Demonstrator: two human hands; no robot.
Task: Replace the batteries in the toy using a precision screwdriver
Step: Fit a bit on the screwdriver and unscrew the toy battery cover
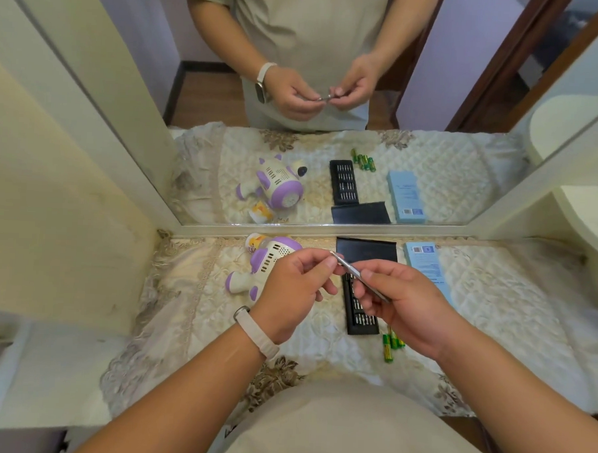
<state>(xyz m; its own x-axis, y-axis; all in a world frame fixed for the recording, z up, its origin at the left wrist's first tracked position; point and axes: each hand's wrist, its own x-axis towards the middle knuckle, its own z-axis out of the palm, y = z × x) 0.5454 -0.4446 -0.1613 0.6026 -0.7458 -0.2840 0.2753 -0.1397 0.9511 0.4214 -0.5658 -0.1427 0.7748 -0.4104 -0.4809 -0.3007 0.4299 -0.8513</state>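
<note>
We are holding the precision screwdriver (349, 268) at the centre of the frame. Our right hand (403, 306) is curling round its slim metal handle, and our left hand (295, 287) is pinching the tip end. It is looking light, stiff and smooth, so probably slippery, and we are judging a grip well back on the handle safest. The toy (265, 259) is lying just left of centre on the quilted cloth (493, 303). The green batteries (392, 345) are sitting below the bit tray (363, 323).

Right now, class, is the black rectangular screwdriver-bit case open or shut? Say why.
Open: rows of bits show in the black rectangular case; its flat black cover lies off it.
</note>
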